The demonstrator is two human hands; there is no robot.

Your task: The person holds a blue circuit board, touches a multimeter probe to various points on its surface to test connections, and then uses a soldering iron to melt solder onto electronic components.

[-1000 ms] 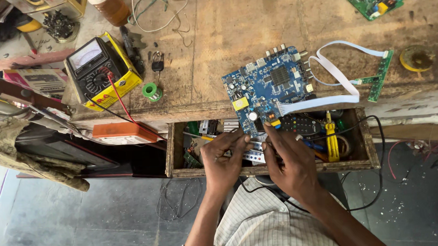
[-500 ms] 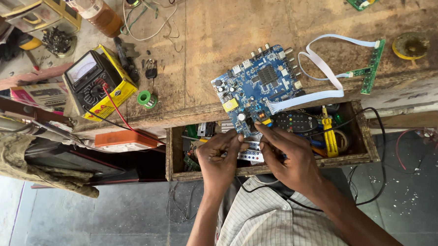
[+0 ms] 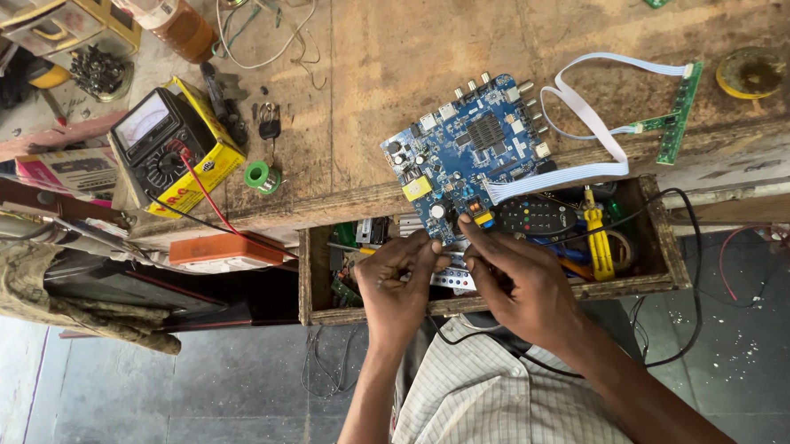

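Head view: the blue circuit board [image 3: 470, 161] lies at the bench's [image 3: 388, 62] front edge, its near end overhanging the open drawer [image 3: 655, 277]. The left hand [image 3: 399, 282] is curled, fingertips pinching at the board's near edge; the right hand [image 3: 515, 279] pinches beside it, touching the same edge. What they grip is too small to tell. Steadying the board flat while working that edge looks wise, keeping the white ribbon cable [image 3: 586, 120] from tugging it sideways.

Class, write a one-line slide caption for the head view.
Both hands, left hand and right hand, pinch the near edge of a blue circuit board above an open drawer.
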